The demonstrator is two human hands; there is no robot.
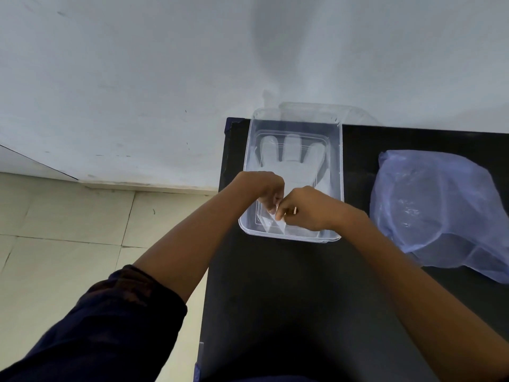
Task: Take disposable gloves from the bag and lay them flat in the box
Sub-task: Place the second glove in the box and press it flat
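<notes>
A clear plastic box (pixel 249 150) stands on the black table, near its left edge. A thin see-through disposable glove (pixel 292 158) lies flat inside it, fingers pointing to the far wall. My left hand (pixel 265 188) and my right hand (pixel 305 209) meet over the box's near end, both pinching the glove's cuff edge (pixel 271 221). The bluish translucent bag (pixel 438 210) lies on the table to the right of the box, with more gloves faintly visible inside.
The black table (pixel 275 299) ends just left of the box, with tiled floor (pixel 68 230) below. A pale wall (pixel 165 78) runs right behind the table. A second clear lid or box (pixel 349 111) shows behind the first one.
</notes>
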